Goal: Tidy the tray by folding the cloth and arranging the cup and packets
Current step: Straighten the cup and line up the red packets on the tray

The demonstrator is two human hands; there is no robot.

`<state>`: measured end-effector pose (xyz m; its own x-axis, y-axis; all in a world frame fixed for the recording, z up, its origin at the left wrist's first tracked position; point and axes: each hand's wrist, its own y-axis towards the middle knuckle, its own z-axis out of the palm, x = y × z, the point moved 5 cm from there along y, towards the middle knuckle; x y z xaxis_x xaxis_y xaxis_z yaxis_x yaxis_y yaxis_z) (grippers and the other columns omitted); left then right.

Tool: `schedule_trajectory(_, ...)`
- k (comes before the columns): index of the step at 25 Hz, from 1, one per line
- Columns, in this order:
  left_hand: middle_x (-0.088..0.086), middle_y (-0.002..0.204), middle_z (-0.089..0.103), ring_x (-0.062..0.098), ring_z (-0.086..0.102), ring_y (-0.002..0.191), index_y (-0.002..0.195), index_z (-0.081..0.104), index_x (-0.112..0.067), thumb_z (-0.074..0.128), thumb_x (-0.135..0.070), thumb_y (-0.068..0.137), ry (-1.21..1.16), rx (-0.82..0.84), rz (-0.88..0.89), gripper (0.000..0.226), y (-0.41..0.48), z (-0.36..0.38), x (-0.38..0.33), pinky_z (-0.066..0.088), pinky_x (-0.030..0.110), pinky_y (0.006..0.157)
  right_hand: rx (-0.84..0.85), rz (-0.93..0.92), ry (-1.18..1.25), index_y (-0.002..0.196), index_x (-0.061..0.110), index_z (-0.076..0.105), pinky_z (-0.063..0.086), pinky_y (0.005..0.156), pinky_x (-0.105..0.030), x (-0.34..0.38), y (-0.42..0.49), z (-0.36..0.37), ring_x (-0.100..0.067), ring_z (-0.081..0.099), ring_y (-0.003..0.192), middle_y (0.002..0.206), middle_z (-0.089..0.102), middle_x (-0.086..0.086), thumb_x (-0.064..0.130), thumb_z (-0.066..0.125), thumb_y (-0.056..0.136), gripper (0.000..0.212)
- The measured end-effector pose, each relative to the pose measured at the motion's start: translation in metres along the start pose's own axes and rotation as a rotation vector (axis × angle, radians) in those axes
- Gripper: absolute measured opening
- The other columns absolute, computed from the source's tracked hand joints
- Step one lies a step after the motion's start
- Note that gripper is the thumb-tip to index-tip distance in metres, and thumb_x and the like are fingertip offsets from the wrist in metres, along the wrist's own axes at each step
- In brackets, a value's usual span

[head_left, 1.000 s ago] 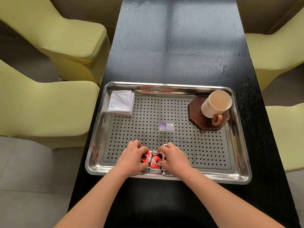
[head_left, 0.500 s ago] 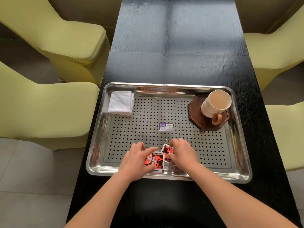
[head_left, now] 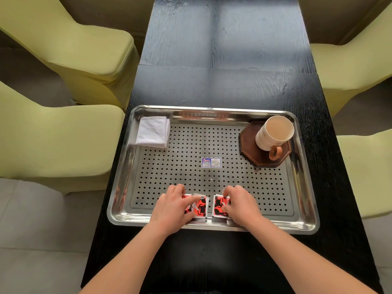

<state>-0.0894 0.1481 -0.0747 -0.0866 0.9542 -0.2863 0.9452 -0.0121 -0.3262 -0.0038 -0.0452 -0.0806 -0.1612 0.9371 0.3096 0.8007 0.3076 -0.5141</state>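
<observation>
A perforated steel tray (head_left: pixel 305 187) lies on a black table. A folded white cloth (head_left: pixel 153 132) rests in its far left corner. A cream cup (head_left: pixel 274 132) with a brown handle stands on a dark octagonal coaster (head_left: pixel 250 145) at the far right. Two red-and-black packets lie side by side at the tray's near edge, a small gap between them. My left hand (head_left: pixel 172 209) presses on the left packet (head_left: pixel 200 206), its fingers over the packet's left half. My right hand (head_left: pixel 240 204) holds down the right packet (head_left: pixel 219 205), covering its right part.
A small blue-and-white sticker (head_left: pixel 211 162) is on the tray's middle. Yellow-green covered chairs stand close on both sides of the narrow table (head_left: pixel 222 60), such as one chair (head_left: pixel 55 145) at the left and another chair (head_left: pixel 367 172) at the right.
The packets were bunched together under both hands; now they lie apart side by side. My right hand has slid rightwards with one packet, my left hand stays on the other.
</observation>
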Motion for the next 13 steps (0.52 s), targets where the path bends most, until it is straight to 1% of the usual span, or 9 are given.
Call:
schedule_trajectory(2, -0.004, 0.121, 0.044, 0.017, 0.039, 0.111, 0.138, 0.044, -0.051, 0.053, -0.058, 0.088, -0.006, -0.007, -0.003, 0.052, 0.0, -0.001, 0.0, 0.042, 0.032, 0.086, 0.018, -0.026, 0.028, 0.11, 0.024, 0.063, 0.051, 0.078, -0.031, 0.005, -0.005, 0.006, -0.017, 0.06, 0.091, 0.102, 0.057, 0.003, 0.029, 0.08, 0.081, 0.034)
schedule_trajectory(5, -0.004, 0.123, 0.043, 0.018, 0.039, 0.114, 0.139, 0.042, -0.051, 0.054, -0.059, 0.087, -0.018, -0.001, -0.013, 0.054, -0.002, -0.001, -0.002, 0.042, 0.033, 0.089, 0.017, -0.021, 0.078, 0.112, 0.024, 0.063, 0.055, 0.082, -0.033, 0.007, -0.009, 0.004, -0.016, 0.061, 0.091, 0.102, 0.06, 0.003, 0.027, 0.081, 0.081, 0.036)
schedule_trajectory(7, -0.006, 0.125, 0.043, 0.015, 0.038, 0.117, 0.143, 0.038, -0.05, 0.056, -0.061, 0.086, -0.097, 0.005, -0.048, 0.061, -0.005, -0.002, -0.002, 0.041, 0.034, 0.094, 0.005, 0.006, 0.13, 0.113, 0.024, 0.065, 0.055, 0.083, -0.034, 0.004, -0.01, 0.002, -0.016, 0.062, 0.092, 0.102, 0.062, 0.002, 0.023, 0.08, 0.081, 0.036)
schedule_trajectory(8, -0.008, 0.125, 0.043, 0.014, 0.037, 0.116, 0.144, 0.036, -0.049, 0.058, -0.06, 0.085, -0.174, -0.003, -0.083, 0.064, -0.007, -0.004, 0.001, 0.04, 0.033, 0.096, -0.003, 0.013, 0.15, 0.113, 0.024, 0.065, 0.055, 0.083, -0.034, 0.004, -0.01, 0.002, -0.016, 0.062, 0.092, 0.103, 0.063, 0.002, 0.021, 0.079, 0.082, 0.035)
schedule_trajectory(9, -0.009, 0.123, 0.043, 0.012, 0.037, 0.115, 0.146, 0.036, -0.045, 0.061, -0.055, 0.086, -0.272, -0.023, -0.13, 0.066, -0.009, -0.005, 0.004, 0.04, 0.032, 0.097, -0.007, 0.011, 0.158, 0.114, 0.023, 0.066, 0.056, 0.083, -0.034, 0.006, -0.011, 0.003, -0.017, 0.062, 0.093, 0.104, 0.063, 0.001, 0.02, 0.078, 0.083, 0.034)
schedule_trajectory(11, -0.007, 0.117, 0.045, 0.011, 0.038, 0.111, 0.146, 0.041, -0.032, 0.065, -0.04, 0.088, -0.456, -0.087, -0.25, 0.064, -0.014, -0.008, 0.012, 0.039, 0.028, 0.094, -0.01, -0.013, 0.137, 0.115, 0.022, 0.066, 0.055, 0.084, -0.034, 0.013, -0.013, 0.006, -0.018, 0.063, 0.096, 0.106, 0.062, 0.001, 0.018, 0.075, 0.085, 0.032)
schedule_trajectory(13, -0.003, 0.113, 0.048, 0.014, 0.042, 0.109, 0.144, 0.045, -0.024, 0.064, -0.026, 0.088, -0.531, -0.117, -0.372, 0.059, -0.018, -0.009, 0.018, 0.038, 0.027, 0.092, -0.013, -0.009, 0.144, 0.118, 0.023, 0.065, 0.054, 0.084, -0.033, 0.015, -0.014, 0.009, -0.018, 0.062, 0.097, 0.107, 0.062, 0.001, 0.018, 0.074, 0.086, 0.033)
